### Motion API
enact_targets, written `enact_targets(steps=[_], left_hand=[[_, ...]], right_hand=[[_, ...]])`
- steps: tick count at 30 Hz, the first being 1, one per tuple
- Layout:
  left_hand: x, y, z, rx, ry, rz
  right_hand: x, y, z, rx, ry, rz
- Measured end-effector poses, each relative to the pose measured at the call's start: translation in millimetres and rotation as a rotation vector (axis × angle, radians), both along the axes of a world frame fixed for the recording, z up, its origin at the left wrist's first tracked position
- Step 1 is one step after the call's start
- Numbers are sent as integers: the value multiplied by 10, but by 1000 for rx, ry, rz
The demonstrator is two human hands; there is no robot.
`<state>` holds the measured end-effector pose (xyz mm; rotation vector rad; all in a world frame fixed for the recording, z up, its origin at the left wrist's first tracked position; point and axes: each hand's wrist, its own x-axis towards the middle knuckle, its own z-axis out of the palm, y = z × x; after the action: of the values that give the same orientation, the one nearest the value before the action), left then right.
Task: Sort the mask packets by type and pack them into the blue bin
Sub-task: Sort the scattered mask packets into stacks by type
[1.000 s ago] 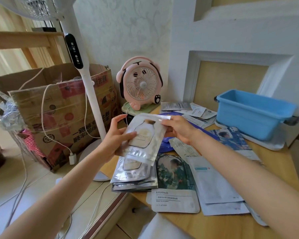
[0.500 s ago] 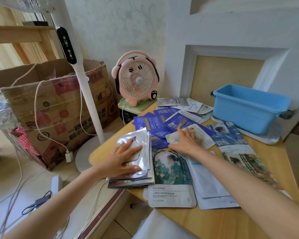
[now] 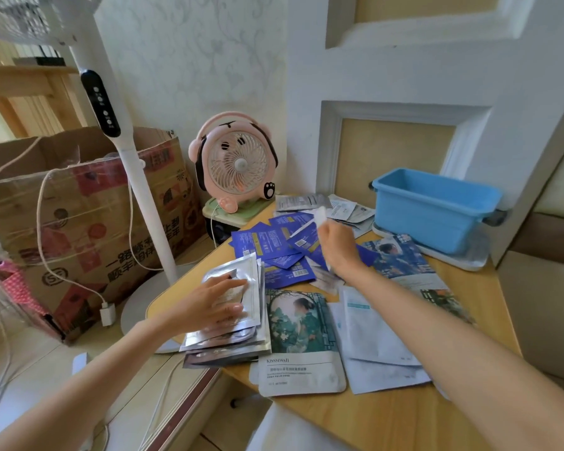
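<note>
On the worktop [image 3: 388,424], silver packet stack [image 3: 238,336] lies under the flat, straight-fingered left hand [image 3: 209,304]; right hand [image 3: 337,249] pinches a white packet [image 3: 320,219] above the blue packets [image 3: 274,245]; sorting step, likely; next: find its matching pile; blue bin [image 3: 430,213] sits rear right.

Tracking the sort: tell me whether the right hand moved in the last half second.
Yes. The right hand rose off the table toward the fan, holding a white packet.

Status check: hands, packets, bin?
Left hand flat on silver packet stack. Right hand pinching white packet above blue packets. Blue bin to its right, path open.
</note>
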<state>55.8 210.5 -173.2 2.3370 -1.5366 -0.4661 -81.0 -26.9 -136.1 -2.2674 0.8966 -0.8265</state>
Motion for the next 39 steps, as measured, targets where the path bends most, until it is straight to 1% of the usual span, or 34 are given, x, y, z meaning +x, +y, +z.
enact_targets(steps=[3,5,6,7,10,11,12,14,15,17,18,19,21,22,23,24,25,26,27,29,30,31,32,33,34,36,37,38,39], left_hand=[[-34,-1,-49,-59,1,26],[-49,-9,-76,-66,11,62],[-59,-22,-83,-80,12,85],[-70,-47,-91,-102,-1,111],[-215,-196,-21,-212,-21,108],[-293,-255,54,-273,41,98],[-370,-310,134,-339,161,87],[-533,-438,299,-463,517,21],[-603,-513,370,-493,669,-41],[-777,-705,431,-506,807,-153],[-892,-833,453,-541,846,-158],[-1000,-973,478,-596,900,-89],[-1213,-1232,606,-763,1062,118],[-1281,-1339,677,-834,1102,193],[-1326,-1436,731,-836,1092,223],[-1373,-1513,766,-779,1076,210],[-1425,-1575,774,-688,1056,164],[-1498,-1622,762,-586,1032,108],[-1589,-1660,723,-496,997,57],[-1758,-1702,604,-346,962,-23],[-1822,-1708,554,-268,963,-50],[-1846,-1719,504,-185,930,-66],[-1828,-1736,458,-106,842,-75],[-1775,-1757,418,-52,697,-76],[-1691,-1781,383,-40,512,-65],[-1454,-1852,322,-119,93,13],[-1314,-1886,293,-175,-98,65],[-1173,-1913,271,-216,-238,107],[-1036,-1936,257,-220,-326,121]], right_hand=[[-85,-196,336,361,-373,-49],[-199,-321,458,646,-546,19],[-267,-358,483,733,-590,64],[-323,-386,481,762,-600,104],[-429,-444,437,759,-554,197],[-463,-467,425,754,-525,226],[-497,-486,414,757,-497,254],[-557,-512,405,785,-472,273],[-584,-519,409,797,-487,260],[-644,-532,419,822,-564,238],[-693,-536,423,830,-579,267],[-765,-535,438,819,-545,313],[-953,-555,479,804,-412,412],[-1073,-589,501,824,-367,445],[-1197,-664,518,858,-362,454],[-1331,-752,542,905,-386,462],[-1466,-858,558,929,-397,464],[-1601,-941,567,921,-360,456],[-1726,-1004,564,872,-262,445],[-1912,-1045,506,739,8,390],[-1973,-1036,455,698,101,335],[-2022,-1041,371,682,144,260],[-2065,-1033,291,691,156,188],[-2100,-1034,200,706,163,118],[-2135,-1039,97,716,184,53],[-2154,-1039,-96,706,281,-71],[-2138,-1033,-170,661,359,-126],[-2110,-1037,-231,561,466,-176],[-2078,-1053,-288,424,579,-213]])
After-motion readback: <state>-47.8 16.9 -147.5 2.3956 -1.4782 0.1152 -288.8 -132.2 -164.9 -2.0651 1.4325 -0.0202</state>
